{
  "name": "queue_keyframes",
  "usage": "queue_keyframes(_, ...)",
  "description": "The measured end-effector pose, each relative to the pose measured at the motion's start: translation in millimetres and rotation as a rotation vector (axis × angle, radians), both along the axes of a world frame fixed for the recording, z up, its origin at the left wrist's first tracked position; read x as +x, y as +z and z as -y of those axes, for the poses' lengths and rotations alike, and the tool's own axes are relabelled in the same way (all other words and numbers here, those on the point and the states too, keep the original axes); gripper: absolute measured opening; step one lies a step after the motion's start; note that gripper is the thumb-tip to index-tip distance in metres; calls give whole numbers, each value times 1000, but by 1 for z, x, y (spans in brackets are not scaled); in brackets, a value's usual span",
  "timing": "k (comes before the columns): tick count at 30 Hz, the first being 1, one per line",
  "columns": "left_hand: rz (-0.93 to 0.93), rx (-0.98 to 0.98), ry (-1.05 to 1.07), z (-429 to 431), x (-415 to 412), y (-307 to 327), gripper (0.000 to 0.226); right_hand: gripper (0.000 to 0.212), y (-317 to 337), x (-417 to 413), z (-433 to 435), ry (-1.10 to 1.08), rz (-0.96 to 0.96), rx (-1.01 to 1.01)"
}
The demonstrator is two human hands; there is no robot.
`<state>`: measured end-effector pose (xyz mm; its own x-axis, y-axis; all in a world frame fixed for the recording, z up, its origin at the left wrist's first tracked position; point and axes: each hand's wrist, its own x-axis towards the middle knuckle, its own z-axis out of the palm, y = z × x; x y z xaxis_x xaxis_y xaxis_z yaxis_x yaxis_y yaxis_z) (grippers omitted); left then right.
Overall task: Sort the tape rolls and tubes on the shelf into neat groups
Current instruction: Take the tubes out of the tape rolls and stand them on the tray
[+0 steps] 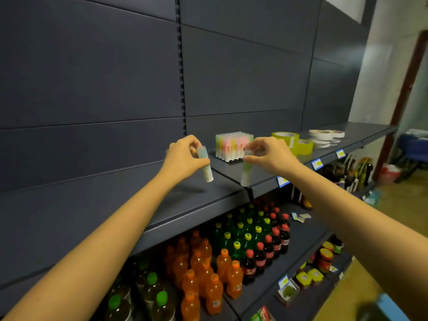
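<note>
My left hand (pixel 183 156) grips a pale blue-and-white tube (pixel 206 167) upright above the dark shelf (pixel 201 193). My right hand (pixel 266 154) pinches the top of a green-and-white tube (pixel 246 172), which hangs over the shelf's front edge. Behind both hands, a block of pastel tubes (pixel 231 144) stands packed upright in a black tray. Two yellow-green tape rolls (pixel 294 141) sit to the right of that block. Further right lie stacked white tape rolls (pixel 325 137).
Blue price tags (pixel 317 163) hang on the shelf's front edge. The lower shelf holds orange, green and dark soda bottles (pixel 234 249). Jars and packets (pixel 324 260) fill the shelf below. A dark back panel (pixel 115 89) rises behind the shelf. Floor and a doorway lie right.
</note>
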<state>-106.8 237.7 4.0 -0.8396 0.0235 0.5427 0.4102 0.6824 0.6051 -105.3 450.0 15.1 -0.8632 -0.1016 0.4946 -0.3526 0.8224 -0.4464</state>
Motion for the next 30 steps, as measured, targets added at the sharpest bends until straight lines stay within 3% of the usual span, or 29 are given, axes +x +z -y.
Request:
queue_keyframes(7, 5, -102, 4, -52, -67, -4, 20, 28, -7, -49, -48, -18, -13, -20)
queue_keyframes(17, -30, -159, 91, -85, -155, -13, 24, 24, -9, -149, -64, 125, -62, 21)
queue_keyframes(30, -22, -274, 226, -97, -193, -17, 26, 20, -26, -228, -54, 302, -39, -66)
